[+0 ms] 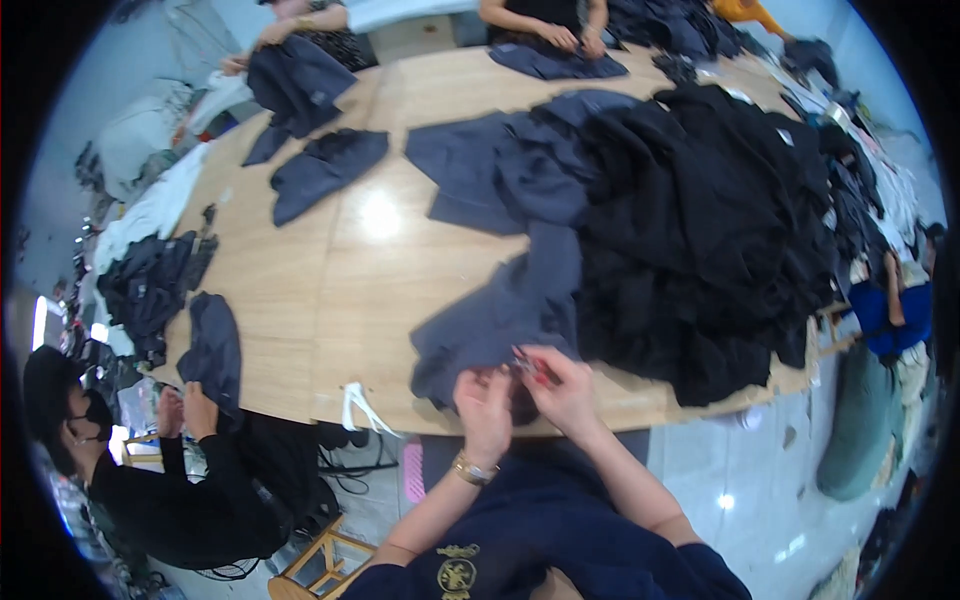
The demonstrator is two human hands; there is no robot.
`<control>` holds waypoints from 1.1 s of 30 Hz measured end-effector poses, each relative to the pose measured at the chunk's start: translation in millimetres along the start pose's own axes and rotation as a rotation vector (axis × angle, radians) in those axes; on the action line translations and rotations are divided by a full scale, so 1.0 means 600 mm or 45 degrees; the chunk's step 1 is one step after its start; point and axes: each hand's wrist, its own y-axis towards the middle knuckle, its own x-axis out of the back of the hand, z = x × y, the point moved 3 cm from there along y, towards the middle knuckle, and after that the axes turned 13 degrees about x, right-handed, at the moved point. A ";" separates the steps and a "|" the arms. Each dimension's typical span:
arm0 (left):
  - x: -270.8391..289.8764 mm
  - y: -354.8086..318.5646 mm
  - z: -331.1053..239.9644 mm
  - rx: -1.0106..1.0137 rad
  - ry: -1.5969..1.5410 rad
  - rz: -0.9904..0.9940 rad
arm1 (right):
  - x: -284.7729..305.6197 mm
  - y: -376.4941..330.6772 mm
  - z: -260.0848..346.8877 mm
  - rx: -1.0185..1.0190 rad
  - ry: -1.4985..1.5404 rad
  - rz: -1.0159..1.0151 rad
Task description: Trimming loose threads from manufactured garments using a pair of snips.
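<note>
Close to the table's near edge lies a dark grey-blue cloth garment piece (492, 318), crumpled under both hands. My left hand (484, 405) is closed, its fingertips pinching the cloth's near part. Beside it, almost touching, my right hand (563, 388) is closed around a small red-handled tool that looks like thread snips (528, 365). The tool's tip points toward the left fingertips. Its blades are too small to make out clearly. The garment piece's far end runs up against a large black heap of cloth (710, 210).
More grey-blue pieces (500, 165) lie beyond, and another (328, 172) toward the far left. A white looped strip (356, 408) hangs at the near edge of the wooden table (365, 290). Co-workers handle cloth at the left (190, 410) and across the table (560, 38). A wooden stool (320, 562) stands lower left.
</note>
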 end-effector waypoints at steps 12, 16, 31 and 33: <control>0.005 0.007 0.019 0.058 -0.036 0.146 | -0.009 -0.022 -0.027 -0.175 0.199 -0.161; -0.003 0.010 0.013 0.079 -0.165 0.152 | -0.015 -0.012 -0.037 -0.293 0.548 -0.282; 0.013 0.007 0.031 0.062 -0.074 0.110 | -0.025 -0.034 -0.065 0.284 -0.134 -0.155; 0.014 0.005 0.035 0.033 -0.129 0.138 | -0.023 -0.028 -0.057 0.124 -0.054 -0.176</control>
